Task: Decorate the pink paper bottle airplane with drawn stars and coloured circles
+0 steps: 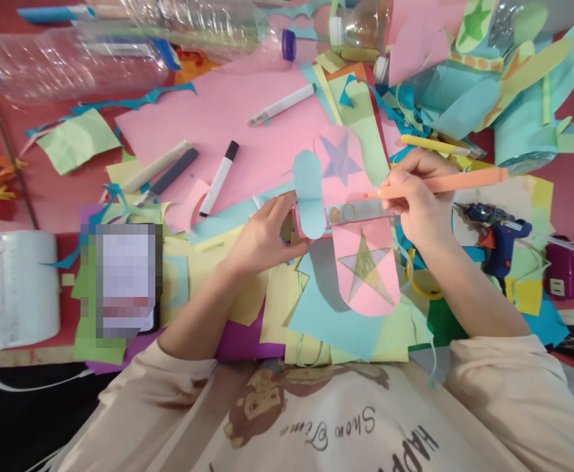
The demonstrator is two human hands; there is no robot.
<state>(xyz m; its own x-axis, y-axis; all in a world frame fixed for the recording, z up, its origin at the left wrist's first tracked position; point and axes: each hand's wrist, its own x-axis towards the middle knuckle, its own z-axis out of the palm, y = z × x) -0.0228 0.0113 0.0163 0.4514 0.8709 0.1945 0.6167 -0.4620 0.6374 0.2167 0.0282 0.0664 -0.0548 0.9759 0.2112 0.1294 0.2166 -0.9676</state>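
My right hand grips an orange marker, its tip pointing left over a paper craft. That craft looks like a plane, with a rounded pink wing bearing a green and purple star, and another pink wing with a purple star behind it. Between the wings runs a pale strip with small orange-brown circles drawn on it. At the craft's left end stands a light-blue rounded paper piece. Fingers and thumb of my left hand are closed around that end; what lies under the body is hidden.
Markers, including a black-capped one and a green-tipped one, lie on pink paper. Plastic bottles line the back. A blue glue gun lies at right. A phone and a white box sit at left among paper scraps.
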